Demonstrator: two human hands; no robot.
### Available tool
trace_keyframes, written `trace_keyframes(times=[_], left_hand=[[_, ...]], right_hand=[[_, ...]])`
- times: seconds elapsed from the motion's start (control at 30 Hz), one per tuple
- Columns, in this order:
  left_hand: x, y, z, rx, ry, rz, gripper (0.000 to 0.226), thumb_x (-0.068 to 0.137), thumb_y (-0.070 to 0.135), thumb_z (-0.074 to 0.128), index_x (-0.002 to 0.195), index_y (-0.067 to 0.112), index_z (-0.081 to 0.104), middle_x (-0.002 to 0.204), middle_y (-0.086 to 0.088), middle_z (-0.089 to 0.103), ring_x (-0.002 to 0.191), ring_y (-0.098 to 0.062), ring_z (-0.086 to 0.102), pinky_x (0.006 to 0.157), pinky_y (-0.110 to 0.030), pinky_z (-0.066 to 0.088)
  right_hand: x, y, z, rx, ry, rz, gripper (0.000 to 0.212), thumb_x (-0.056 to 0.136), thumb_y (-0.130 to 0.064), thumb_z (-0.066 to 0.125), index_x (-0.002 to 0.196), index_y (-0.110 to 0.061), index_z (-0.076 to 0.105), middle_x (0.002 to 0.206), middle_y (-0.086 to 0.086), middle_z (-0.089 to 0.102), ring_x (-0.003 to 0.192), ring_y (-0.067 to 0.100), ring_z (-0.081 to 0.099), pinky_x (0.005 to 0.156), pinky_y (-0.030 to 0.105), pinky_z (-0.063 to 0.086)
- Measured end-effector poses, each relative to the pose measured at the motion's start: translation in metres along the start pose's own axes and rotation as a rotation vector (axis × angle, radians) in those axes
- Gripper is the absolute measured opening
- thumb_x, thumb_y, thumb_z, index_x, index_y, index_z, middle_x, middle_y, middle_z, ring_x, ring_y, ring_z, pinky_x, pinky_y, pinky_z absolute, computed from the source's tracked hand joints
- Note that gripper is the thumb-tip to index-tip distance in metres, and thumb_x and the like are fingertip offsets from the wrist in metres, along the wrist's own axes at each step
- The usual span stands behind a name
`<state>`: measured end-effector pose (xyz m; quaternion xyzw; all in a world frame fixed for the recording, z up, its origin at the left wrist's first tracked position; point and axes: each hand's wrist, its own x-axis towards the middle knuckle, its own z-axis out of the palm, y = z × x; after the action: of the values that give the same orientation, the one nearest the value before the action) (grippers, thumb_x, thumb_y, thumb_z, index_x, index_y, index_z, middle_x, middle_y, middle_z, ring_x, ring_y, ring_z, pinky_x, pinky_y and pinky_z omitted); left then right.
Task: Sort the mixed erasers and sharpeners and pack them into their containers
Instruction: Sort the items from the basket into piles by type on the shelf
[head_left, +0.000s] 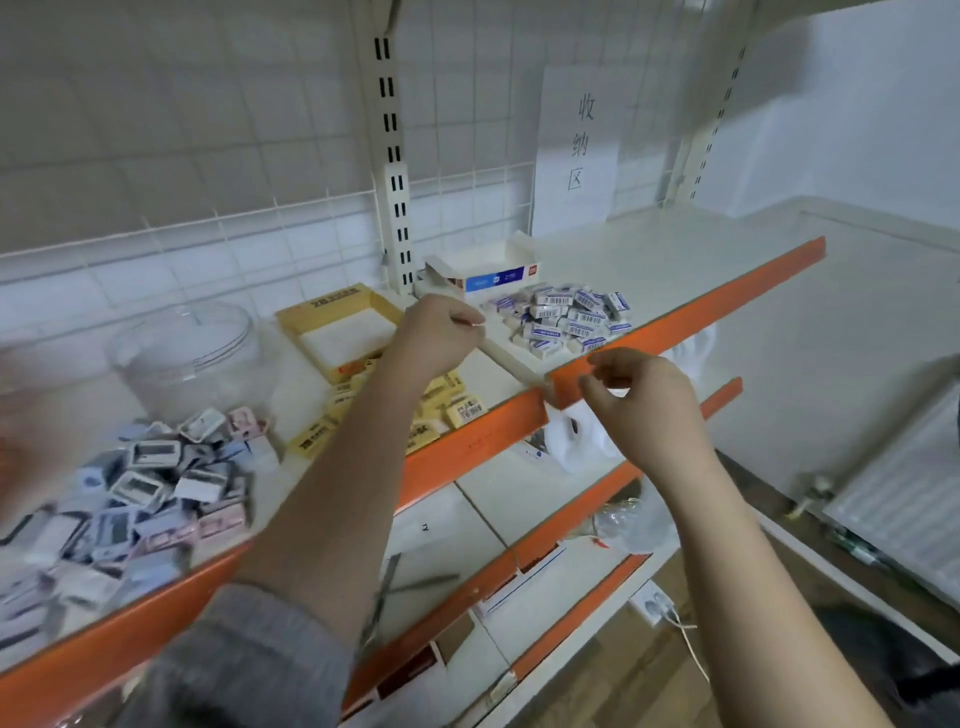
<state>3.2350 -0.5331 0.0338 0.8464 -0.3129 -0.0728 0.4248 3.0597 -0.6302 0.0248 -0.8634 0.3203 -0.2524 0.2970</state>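
Sorted into three piles on shelf (675, 249): sharpeners (150, 483), yellow erasers (441, 410), white erasers (566, 317). Yellow box (332, 312), white box (483, 270), jar (192, 353) seemingly empty; packing left. Left hand (441, 332) fingers curled, maybe pinching something small; right hand (639, 400) loosely curled, empty.

white wire grid panel (208, 156) at the back | slotted upright post (392, 156) in the middle | paper sign (576, 150) hanging on the grid | white shelves with orange front edges (691, 306) | white wall (857, 104) on the right | radiator (904, 514) low down | brownish floor (649, 670)
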Motion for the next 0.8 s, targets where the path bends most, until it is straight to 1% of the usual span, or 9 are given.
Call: trace_keyframes(times=[0.13, 0.23, 0.3, 0.33, 0.43, 0.53, 0.6, 0.67, 0.8], left_hand=[[-0.057, -0.02, -0.05, 0.053, 0.106, -0.062, 0.026, 0.089, 0.022, 0.058, 0.114, 0.019, 0.066, 0.113, 0.004, 0.062, 0.089, -0.012, 0.061, 0.077, -0.024, 0.048], [-0.101, -0.039, -0.103, 0.157, 0.184, -0.075, 0.026, 0.089, 0.023, 0.059, 0.114, 0.018, 0.066, 0.117, 0.002, 0.063, 0.1, -0.01, 0.057, 0.081, -0.02, 0.04], [-0.13, -0.055, -0.14, 0.235, 0.235, -0.099, 0.028, 0.09, 0.025, 0.058, 0.116, 0.019, 0.065, 0.121, 0.002, 0.062, 0.106, -0.01, 0.054, 0.082, -0.02, 0.036], [-0.145, -0.065, -0.159, 0.264, 0.265, -0.126, 0.029, 0.09, 0.027, 0.057, 0.118, 0.021, 0.063, 0.122, 0.002, 0.061, 0.106, -0.011, 0.054, 0.082, -0.022, 0.037], [-0.189, -0.095, -0.214, 0.304, 0.37, -0.221, 0.031, 0.091, 0.029, 0.057, 0.12, 0.023, 0.062, 0.122, 0.0, 0.059, 0.096, -0.012, 0.051, 0.074, -0.025, 0.041], [-0.225, -0.13, -0.266, 0.359, 0.446, -0.281, 0.029, 0.089, 0.026, 0.06, 0.117, 0.02, 0.064, 0.118, -0.004, 0.062, 0.098, -0.018, 0.054, 0.08, -0.025, 0.037], [-0.244, -0.153, -0.3, 0.404, 0.459, -0.307, 0.029, 0.088, 0.027, 0.06, 0.116, 0.021, 0.065, 0.118, -0.002, 0.062, 0.106, -0.02, 0.055, 0.082, -0.025, 0.035], [-0.258, -0.178, -0.329, 0.452, 0.444, -0.32, 0.029, 0.088, 0.026, 0.06, 0.117, 0.021, 0.064, 0.12, -0.001, 0.061, 0.111, -0.019, 0.054, 0.083, -0.022, 0.033], [-0.277, -0.21, -0.367, 0.454, 0.396, -0.325, 0.031, 0.09, 0.028, 0.057, 0.121, 0.023, 0.062, 0.126, 0.0, 0.059, 0.113, -0.016, 0.051, 0.079, -0.017, 0.028]], right_hand=[[-0.025, -0.034, 0.017, 0.0, -0.064, -0.114, 0.032, 0.088, -0.021, 0.06, 0.119, -0.013, 0.062, 0.11, 0.003, 0.067, 0.102, 0.018, 0.062, 0.088, 0.032, 0.048], [-0.046, -0.065, 0.033, 0.006, -0.148, -0.169, 0.037, 0.088, -0.025, 0.061, 0.124, -0.016, 0.059, 0.118, 0.001, 0.065, 0.106, 0.016, 0.06, 0.088, 0.026, 0.044], [-0.06, -0.087, 0.046, -0.007, -0.209, -0.21, 0.038, 0.088, -0.026, 0.061, 0.125, -0.016, 0.059, 0.121, 0.002, 0.064, 0.111, 0.016, 0.058, 0.09, 0.026, 0.042], [-0.067, -0.099, 0.053, -0.009, -0.234, -0.236, 0.039, 0.088, -0.027, 0.061, 0.125, -0.017, 0.059, 0.122, 0.002, 0.063, 0.113, 0.017, 0.057, 0.091, 0.026, 0.042], [-0.091, -0.138, 0.077, 0.007, -0.286, -0.311, 0.041, 0.087, -0.027, 0.062, 0.127, -0.018, 0.058, 0.124, 0.001, 0.062, 0.115, 0.015, 0.056, 0.09, 0.023, 0.039], [-0.114, -0.183, 0.109, 0.053, -0.312, -0.386, 0.043, 0.088, -0.029, 0.062, 0.129, -0.021, 0.055, 0.124, -0.001, 0.061, 0.115, 0.012, 0.055, 0.083, 0.015, 0.036], [-0.128, -0.215, 0.134, 0.084, -0.31, -0.427, 0.043, 0.089, -0.03, 0.061, 0.13, -0.023, 0.054, 0.124, -0.004, 0.06, 0.114, 0.009, 0.054, 0.079, 0.011, 0.032], [-0.14, -0.249, 0.163, 0.113, -0.304, -0.456, 0.043, 0.088, -0.03, 0.062, 0.13, -0.023, 0.054, 0.123, -0.005, 0.06, 0.112, 0.008, 0.054, 0.08, 0.013, 0.035], [-0.15, -0.316, 0.213, 0.04, -0.369, -0.541, 0.044, 0.086, -0.029, 0.063, 0.128, -0.021, 0.056, 0.126, -0.001, 0.061, 0.115, 0.014, 0.055, 0.093, 0.019, 0.036]])
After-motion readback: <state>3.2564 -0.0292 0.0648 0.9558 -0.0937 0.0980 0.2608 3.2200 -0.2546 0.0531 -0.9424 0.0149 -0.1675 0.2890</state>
